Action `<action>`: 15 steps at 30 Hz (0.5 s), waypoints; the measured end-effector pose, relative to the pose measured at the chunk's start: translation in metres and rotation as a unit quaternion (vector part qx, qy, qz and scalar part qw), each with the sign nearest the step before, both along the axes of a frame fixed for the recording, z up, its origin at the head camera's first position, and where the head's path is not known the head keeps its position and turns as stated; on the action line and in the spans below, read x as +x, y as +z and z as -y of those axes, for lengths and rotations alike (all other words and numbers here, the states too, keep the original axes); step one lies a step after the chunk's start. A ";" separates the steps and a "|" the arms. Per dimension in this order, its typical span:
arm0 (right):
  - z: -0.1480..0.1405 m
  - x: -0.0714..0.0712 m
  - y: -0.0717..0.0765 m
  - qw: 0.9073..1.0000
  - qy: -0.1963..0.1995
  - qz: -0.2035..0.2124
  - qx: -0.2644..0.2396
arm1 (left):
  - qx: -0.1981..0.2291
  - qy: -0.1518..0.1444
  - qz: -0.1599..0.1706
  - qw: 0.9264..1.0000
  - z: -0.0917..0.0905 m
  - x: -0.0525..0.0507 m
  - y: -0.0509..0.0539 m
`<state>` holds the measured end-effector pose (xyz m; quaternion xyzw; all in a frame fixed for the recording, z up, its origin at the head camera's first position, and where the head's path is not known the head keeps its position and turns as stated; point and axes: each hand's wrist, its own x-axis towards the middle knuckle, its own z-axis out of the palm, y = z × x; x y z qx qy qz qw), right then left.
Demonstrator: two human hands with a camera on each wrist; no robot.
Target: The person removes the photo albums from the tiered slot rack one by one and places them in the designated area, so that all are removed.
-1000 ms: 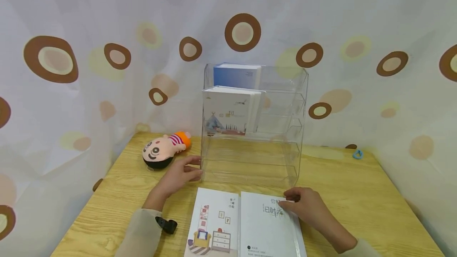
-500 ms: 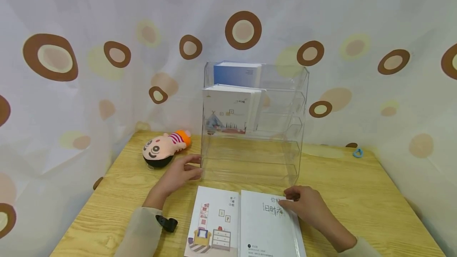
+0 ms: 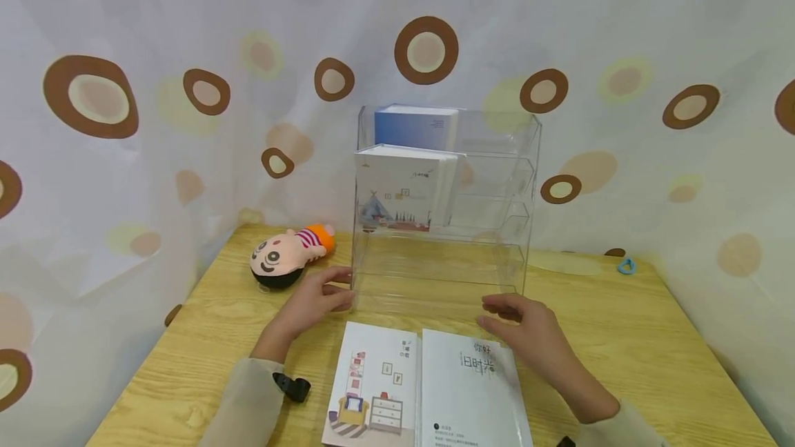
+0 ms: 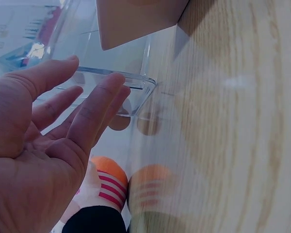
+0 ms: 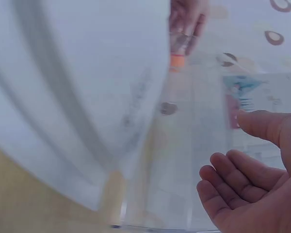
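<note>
Since earlier, the right hand (image 3: 531, 333) had moved forward toward the clear rack (image 3: 484, 212), its fingers loosely curved. Leftmost lay a doll (image 3: 286, 257), then the left hand (image 3: 313, 303) beside the rack, fingers relaxed, then white books (image 3: 468, 399) before it.

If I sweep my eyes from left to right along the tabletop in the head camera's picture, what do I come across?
Going by their middles: plush doll → illustrated cover → white lettered cover → right hand → small blue ring-shaped thing.
</note>
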<state>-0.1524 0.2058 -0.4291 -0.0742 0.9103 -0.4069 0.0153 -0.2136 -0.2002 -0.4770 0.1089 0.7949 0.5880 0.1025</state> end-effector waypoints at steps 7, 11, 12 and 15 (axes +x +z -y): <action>0.007 -0.020 0.034 0.999 -0.017 -0.027 -0.040 | 0.007 0.004 0.007 1.000 -0.001 0.003 0.002; 0.011 -0.033 0.047 0.997 -0.021 -0.030 -0.067 | 0.011 0.003 0.005 1.000 -0.001 0.002 0.002; 0.013 -0.037 0.049 0.997 -0.022 -0.028 -0.075 | 0.013 0.002 0.004 1.000 -0.001 0.002 0.002; 0.017 -0.046 0.056 0.995 -0.022 -0.033 -0.094 | 0.017 0.000 0.003 1.000 -0.001 0.000 0.001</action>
